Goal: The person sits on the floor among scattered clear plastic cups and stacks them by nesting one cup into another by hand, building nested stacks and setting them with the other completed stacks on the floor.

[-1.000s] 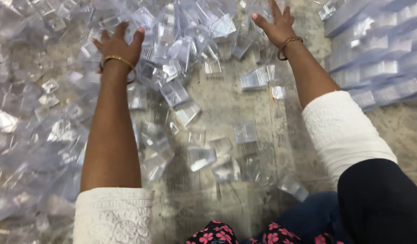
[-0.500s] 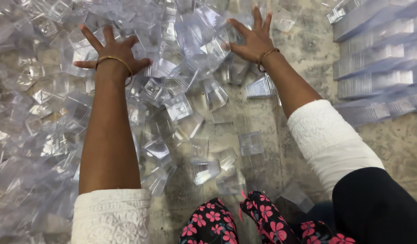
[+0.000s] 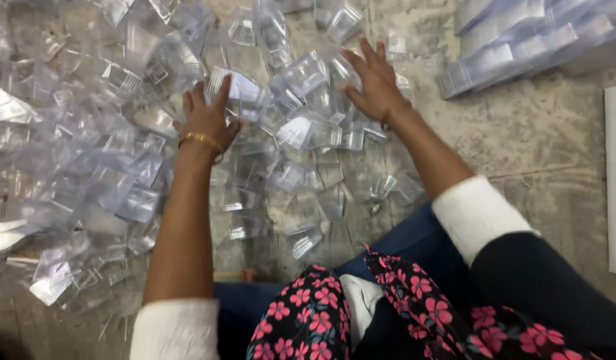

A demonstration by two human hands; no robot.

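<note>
Clear plastic pieces lie heaped across the concrete floor, filling the left and centre of the frame. Both my palms press flat on the pile with fingers spread, grasping nothing: my left hand at centre left, a gold bangle at its wrist, my right hand at upper centre. Neat stacks of plastic sit at upper right.

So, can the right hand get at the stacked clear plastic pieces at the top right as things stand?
Probably yes. The right hand lies flat and open on the loose clear pieces, and only bare floor lies between it and the stacks. It holds nothing, though the arm already looks well stretched.
</note>
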